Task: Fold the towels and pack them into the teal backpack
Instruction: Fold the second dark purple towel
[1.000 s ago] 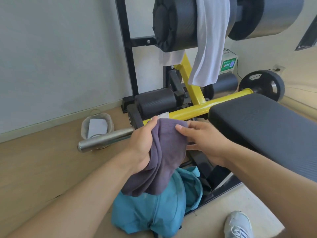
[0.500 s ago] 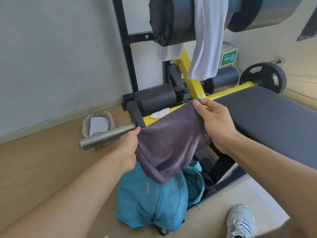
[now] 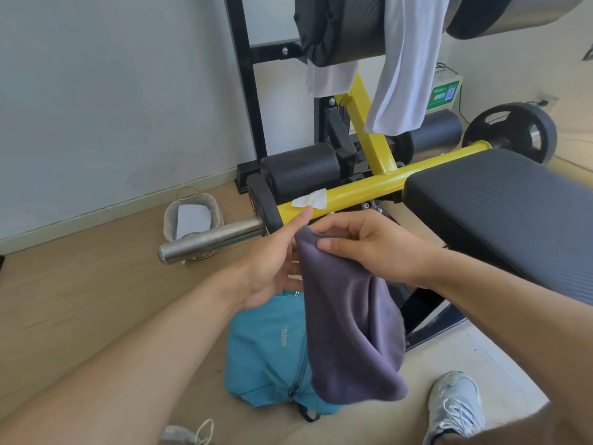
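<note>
A black and yellow gym bench (image 3: 500, 213) stands on the wood floor (image 3: 80, 293). Behind the bench is a pale wall (image 3: 112, 91). Left of it sits a small basket (image 3: 192, 216).

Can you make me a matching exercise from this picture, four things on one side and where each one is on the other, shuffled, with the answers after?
Things:
1. purple towel
2. white towel
3. backpack
4. basket

Places:
A. on the floor by the wall
B. draped over the upper roller pad
C. hanging from the right hand
D. on the floor, below the hands

Pairs: 1-C, 2-B, 3-D, 4-A
</note>
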Demonstrator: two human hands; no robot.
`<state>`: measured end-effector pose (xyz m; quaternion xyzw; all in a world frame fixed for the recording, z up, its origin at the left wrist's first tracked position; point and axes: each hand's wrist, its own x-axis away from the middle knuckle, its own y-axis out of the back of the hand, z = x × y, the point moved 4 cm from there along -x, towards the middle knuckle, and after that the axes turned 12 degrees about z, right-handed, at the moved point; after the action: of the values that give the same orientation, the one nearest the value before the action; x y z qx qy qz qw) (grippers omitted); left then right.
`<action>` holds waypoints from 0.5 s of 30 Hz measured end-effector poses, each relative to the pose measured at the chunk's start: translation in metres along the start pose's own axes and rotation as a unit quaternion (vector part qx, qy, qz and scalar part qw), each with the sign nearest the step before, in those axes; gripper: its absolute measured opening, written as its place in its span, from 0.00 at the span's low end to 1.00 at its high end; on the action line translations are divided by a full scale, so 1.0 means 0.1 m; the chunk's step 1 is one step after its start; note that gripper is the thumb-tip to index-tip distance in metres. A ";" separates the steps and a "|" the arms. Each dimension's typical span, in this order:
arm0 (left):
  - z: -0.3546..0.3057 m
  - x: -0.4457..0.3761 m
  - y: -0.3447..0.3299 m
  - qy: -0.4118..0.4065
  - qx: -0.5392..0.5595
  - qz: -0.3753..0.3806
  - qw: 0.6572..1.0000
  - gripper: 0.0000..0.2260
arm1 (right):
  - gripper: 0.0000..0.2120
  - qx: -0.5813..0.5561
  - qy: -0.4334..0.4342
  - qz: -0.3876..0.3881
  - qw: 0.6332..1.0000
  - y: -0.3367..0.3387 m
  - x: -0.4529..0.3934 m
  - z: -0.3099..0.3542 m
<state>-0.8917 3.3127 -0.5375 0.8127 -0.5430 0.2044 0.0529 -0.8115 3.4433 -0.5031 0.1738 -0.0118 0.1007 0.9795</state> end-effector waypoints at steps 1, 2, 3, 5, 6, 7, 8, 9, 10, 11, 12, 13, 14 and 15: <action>0.00 0.01 0.00 0.001 0.015 0.020 1.000 0.32 | 0.07 -0.011 -0.008 -0.007 1.000 0.01 0.00 -0.02; -0.01 0.01 0.01 -0.002 0.030 0.026 0.999 0.36 | 0.05 -0.015 -0.018 -0.015 1.000 0.03 -0.01 -0.04; -0.03 0.00 0.02 -0.008 0.034 0.022 0.999 0.37 | 0.06 -0.013 -0.025 -0.024 0.999 0.05 -0.01 -0.06; -0.04 0.01 0.01 -0.022 0.011 0.003 1.000 0.31 | 0.12 0.000 -0.038 -0.044 0.998 0.09 -0.01 -0.12; -0.04 0.02 0.00 -0.025 -0.003 -0.002 1.000 0.27 | 0.13 0.004 -0.042 -0.053 0.998 0.10 -0.01 -0.14; -0.04 0.02 -0.01 -0.029 -0.011 -0.007 0.999 0.23 | 0.14 0.000 -0.045 -0.058 0.997 0.12 -0.01 -0.15; -0.05 0.03 -0.02 -0.033 -0.017 -0.012 0.999 0.20 | 0.14 -0.011 -0.049 -0.062 0.997 0.13 0.00 -0.15; -0.05 0.03 -0.01 -0.037 -0.024 -0.017 0.999 0.16 | 0.14 -0.023 -0.053 -0.062 0.996 0.13 0.00 -0.16; -0.06 0.03 -0.01 -0.041 -0.032 -0.024 0.998 0.14 | 0.15 -0.029 -0.061 -0.062 0.996 0.13 0.01 -0.16; -0.07 0.03 0.00 -0.047 -0.041 -0.034 0.997 0.14 | 0.16 -0.030 -0.072 -0.060 0.995 0.14 0.03 -0.15; -0.07 0.04 0.01 -0.054 -0.050 -0.043 0.996 0.14 | 0.18 -0.029 -0.084 -0.055 0.995 0.14 0.04 -0.15; -0.08 0.04 0.02 -0.062 -0.058 -0.052 0.995 0.14 | 0.19 -0.025 -0.094 -0.050 0.994 0.14 0.04 -0.15; -0.09 0.04 0.02 -0.071 -0.063 -0.058 0.994 0.13 | 0.20 -0.020 -0.104 -0.044 0.993 0.14 0.05 -0.14; -0.10 0.05 0.01 -0.081 -0.065 -0.064 0.993 0.13 | 0.19 -0.016 -0.113 -0.036 0.993 0.13 0.05 -0.15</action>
<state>-0.8941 3.3109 -0.5267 0.8544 -0.5048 0.0984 0.0742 -0.8099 3.4615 -0.5119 0.1687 -0.1180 0.0445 0.9776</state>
